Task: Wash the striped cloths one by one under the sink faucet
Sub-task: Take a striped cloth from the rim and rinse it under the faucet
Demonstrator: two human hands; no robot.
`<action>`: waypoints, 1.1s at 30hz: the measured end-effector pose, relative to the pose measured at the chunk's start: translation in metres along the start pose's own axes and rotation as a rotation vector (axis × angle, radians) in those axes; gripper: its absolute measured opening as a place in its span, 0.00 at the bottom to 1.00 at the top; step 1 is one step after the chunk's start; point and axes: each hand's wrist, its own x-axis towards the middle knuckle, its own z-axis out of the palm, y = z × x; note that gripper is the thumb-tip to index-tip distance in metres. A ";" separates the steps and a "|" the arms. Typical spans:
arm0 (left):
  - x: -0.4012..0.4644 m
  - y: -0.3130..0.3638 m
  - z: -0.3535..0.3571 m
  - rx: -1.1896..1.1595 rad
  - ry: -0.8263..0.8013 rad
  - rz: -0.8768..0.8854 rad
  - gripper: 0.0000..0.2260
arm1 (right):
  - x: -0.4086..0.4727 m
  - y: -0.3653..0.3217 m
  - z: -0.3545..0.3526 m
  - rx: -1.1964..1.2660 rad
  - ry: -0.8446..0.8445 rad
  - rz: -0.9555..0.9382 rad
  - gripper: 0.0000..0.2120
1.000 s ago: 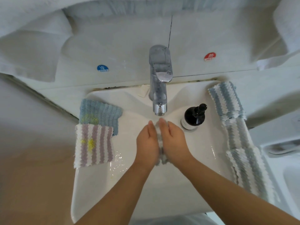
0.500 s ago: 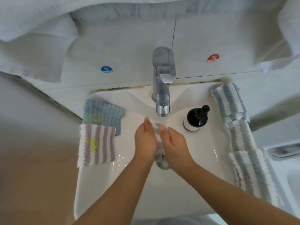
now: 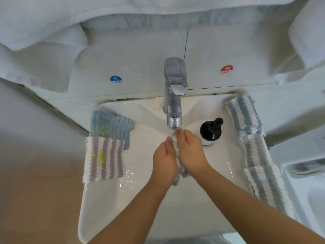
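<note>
We've got the grey-and-white striped cloth point(image 3: 178, 160) sandwiched betw. our two palms over the middle of the white ceramic sink point(image 3: 175, 217), right under the spout of the chrome faucet point(image 3: 174, 95). Left hand point(image 3: 164, 161) lies flat vs. one side of it, fingers straight & together; right hand point(image 3: 190, 152) is flat vs. the other side, fingertips up near the spout tip. Cloth pokes out at the top betw. the fingertips & hangs out below the heels of the hands. Can't tell if water is running.

On the sink's left rim: a purple-and-white striped cloth w/ a yellow stain point(image 3: 103, 160), its far edge overlapping a blue ribbed cloth w/ a yellowish stain point(image 3: 110, 127). Along the right rim, a row of three: a blue-and-white striped cloth point(image 3: 243, 114) at the back corner, then a pale grey-green striped cloth point(image 3: 255, 150), then another pale striped cloth point(image 3: 265, 187) toward the front edge, each touching the next.

A black pump bottle point(image 3: 211, 130) stands upright on the sink ledge, just right of the faucet & close to our right hand. Wet patches shine in the basin near the purple cloth. Blue "COLD" sticker point(image 3: 116, 79) & red "HOT" sticker point(image 3: 226, 69) sit on the wall either side of the faucet.
</note>
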 end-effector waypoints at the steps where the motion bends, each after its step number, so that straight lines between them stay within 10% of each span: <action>1: 0.003 0.001 -0.002 -0.015 0.023 -0.029 0.23 | -0.003 0.001 0.000 -0.026 -0.021 -0.010 0.21; 33: 0.011 0.012 -0.011 -0.085 0.020 -0.066 0.23 | -0.029 0.013 0.005 -0.007 -0.060 -0.094 0.21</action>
